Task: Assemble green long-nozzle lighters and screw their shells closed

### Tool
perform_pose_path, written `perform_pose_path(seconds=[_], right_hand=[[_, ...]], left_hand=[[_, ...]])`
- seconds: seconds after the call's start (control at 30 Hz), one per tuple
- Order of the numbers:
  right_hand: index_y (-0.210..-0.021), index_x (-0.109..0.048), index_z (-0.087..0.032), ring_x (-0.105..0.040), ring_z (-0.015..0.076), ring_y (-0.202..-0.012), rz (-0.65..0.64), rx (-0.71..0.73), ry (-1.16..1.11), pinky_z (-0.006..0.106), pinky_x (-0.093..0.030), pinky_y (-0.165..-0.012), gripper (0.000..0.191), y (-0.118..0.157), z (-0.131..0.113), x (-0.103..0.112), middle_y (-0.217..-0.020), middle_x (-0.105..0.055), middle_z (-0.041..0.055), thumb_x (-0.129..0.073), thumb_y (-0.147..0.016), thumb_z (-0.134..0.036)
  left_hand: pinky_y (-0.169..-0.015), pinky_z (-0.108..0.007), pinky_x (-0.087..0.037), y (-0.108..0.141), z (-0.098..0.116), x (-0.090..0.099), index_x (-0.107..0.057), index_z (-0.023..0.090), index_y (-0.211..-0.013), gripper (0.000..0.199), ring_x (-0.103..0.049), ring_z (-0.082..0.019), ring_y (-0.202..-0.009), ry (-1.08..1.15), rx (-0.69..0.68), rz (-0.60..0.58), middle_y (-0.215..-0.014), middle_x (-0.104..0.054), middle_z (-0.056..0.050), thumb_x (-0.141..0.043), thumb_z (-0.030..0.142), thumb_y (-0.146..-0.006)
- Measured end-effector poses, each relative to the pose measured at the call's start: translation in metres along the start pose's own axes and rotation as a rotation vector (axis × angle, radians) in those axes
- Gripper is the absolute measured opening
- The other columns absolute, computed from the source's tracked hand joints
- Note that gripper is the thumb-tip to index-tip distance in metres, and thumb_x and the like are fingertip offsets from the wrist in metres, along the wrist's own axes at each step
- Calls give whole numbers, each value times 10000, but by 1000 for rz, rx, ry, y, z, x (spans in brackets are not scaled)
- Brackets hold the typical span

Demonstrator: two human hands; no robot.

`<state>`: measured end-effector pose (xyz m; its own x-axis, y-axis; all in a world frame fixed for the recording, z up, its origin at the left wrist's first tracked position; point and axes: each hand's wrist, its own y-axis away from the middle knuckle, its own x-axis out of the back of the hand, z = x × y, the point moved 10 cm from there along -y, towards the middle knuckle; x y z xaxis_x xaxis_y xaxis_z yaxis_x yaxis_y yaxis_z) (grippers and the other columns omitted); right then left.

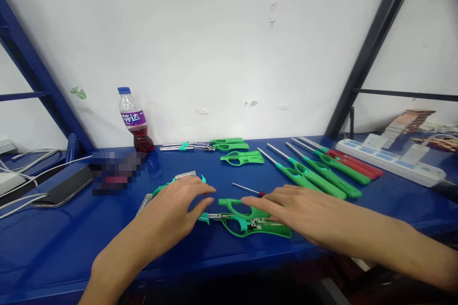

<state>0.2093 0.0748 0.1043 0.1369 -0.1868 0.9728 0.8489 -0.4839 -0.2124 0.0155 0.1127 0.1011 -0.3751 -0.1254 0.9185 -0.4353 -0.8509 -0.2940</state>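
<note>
Near the front edge of the blue table lies an opened green lighter casing [282, 231], its trigger and metal inner parts exposed. Just behind it, a second green casing half [229, 205] is partly covered by my right hand [291, 205]. The fingers of that hand stretch over this half; whether they touch it I cannot tell. My left hand [175, 207] is curved, thumb and fingers apart, with no object visible between them. Below its thumb shows a teal piece [203, 218] on the lighter's metal rod. A screwdriver [246, 188] points out from behind my right hand.
Several long lighters with green handles [324, 176] and red ones lie at right, before a white power strip [390, 162]. Casing halves [246, 157] and metal rods [186, 147] lie at the back. A drink bottle [134, 121] and a phone [66, 185] are at left.
</note>
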Motion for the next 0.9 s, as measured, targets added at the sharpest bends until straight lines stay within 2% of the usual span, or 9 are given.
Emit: perform_pose_path(seconds=[0.13,0.23,0.33,0.47,0.63,0.77,0.9], right_hand=[[-1635,-401,-214,-733,245,-786,-62,91,119,310,-529,-704,958,-11,-19,-9,-936,-754,45,-542,-738,88],[-1611,-437,-178,-731,244,-774,-51,131,138,318,-517,-712,921,-14,-24,-10,-933,-757,52,-520,-737,101],[-1623,-416,-189,-738,248,-803,-52,132,122,333,-522,-757,899,-14,-25,-11,-968,-764,51,-516,-777,99],[-1611,-420,-250,-730,242,-788,-98,85,102,327,-514,-742,850,-13,-21,-17,-938,-745,23,-577,-834,57],[-1588,-450,-216,-747,241,-830,-105,78,107,322,-532,-767,774,-13,-20,-21,-980,-772,42,-636,-877,28],[-1507,-549,-174,-759,249,-944,-57,111,102,340,-547,-892,600,-12,-21,-24,-1091,-793,86,-693,-934,-70],[-1404,-631,-165,-761,260,-983,-90,113,99,350,-546,-903,420,-14,-20,-28,-1083,-793,103,-695,-988,-171]], left_hand=[[-999,-419,-581,2,0,-6,-781,287,-1182,226,-732,-283,-1173,2,7,-49,-1195,-804,-20,-616,249,-1032],[-980,-399,-578,3,3,-5,-787,290,-1161,218,-742,-274,-1143,17,6,-42,-1170,-807,-16,-609,255,-1040],[-972,-383,-567,5,4,-8,-782,297,-1195,217,-731,-275,-1157,53,-3,-49,-1182,-802,-21,-637,294,-1034],[-994,-384,-532,4,3,-21,-760,283,-1243,242,-704,-269,-1180,132,31,-144,-1229,-778,-35,-664,293,-1022],[-945,-336,-503,-1,11,-31,-808,279,-1101,203,-708,-235,-1077,156,34,-233,-1112,-784,-20,-641,199,-1019],[-899,-322,-497,-3,11,-33,-819,275,-1043,200,-707,-236,-1025,145,61,-241,-1064,-778,-26,-645,183,-1003],[-825,-312,-499,-5,11,-36,-830,260,-965,209,-715,-241,-965,130,91,-240,-1006,-780,-43,-652,151,-969]])
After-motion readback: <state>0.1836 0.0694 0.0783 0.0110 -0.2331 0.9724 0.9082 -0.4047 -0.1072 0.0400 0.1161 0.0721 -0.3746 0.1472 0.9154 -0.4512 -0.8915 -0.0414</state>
